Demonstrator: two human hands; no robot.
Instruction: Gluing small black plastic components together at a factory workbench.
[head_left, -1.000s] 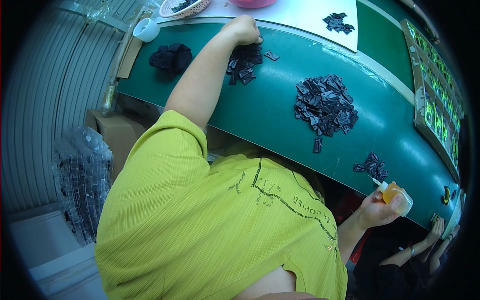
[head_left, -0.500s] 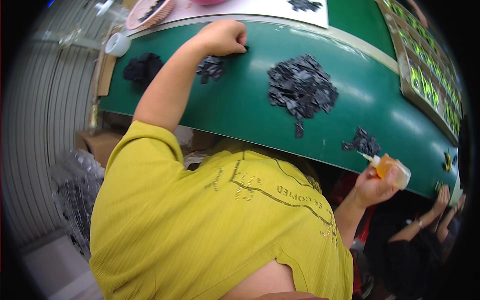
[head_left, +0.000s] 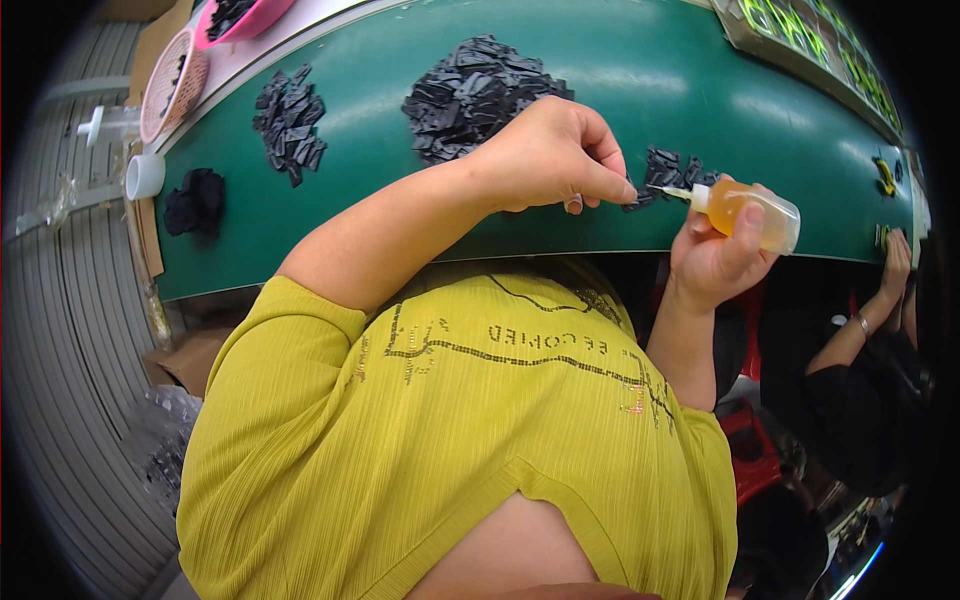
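My right hand [head_left: 712, 265] grips a squeeze bottle [head_left: 775, 222] of amber liquid, tipped on its side with its thin nozzle [head_left: 668, 190] pointing left. Close to the nozzle tip, my left hand [head_left: 555, 160] is closed in a pinch of thumb and fingers. Dark bits show at its fingertips, but I cannot tell whether they are held or lie behind. A small heap of flat black pieces [head_left: 672, 165] lies just beyond the nozzle. Behind my left hand is a large pile of similar black pieces [head_left: 470, 90], partly covered by the hand.
Another group of black pieces [head_left: 290, 120] lies left on the green table [head_left: 360, 130]. Beyond its left end are a black cloth bundle [head_left: 195, 203], a white cup [head_left: 146, 176] and pink baskets [head_left: 175, 85]. A tray of yellow-green items [head_left: 800, 45] stands far right. Another person's hand [head_left: 897, 262] works at right.
My left hand has come from the far left of the table over to the bottle's nozzle. The bottle has risen slightly over the table edge, and the whole view has shifted.
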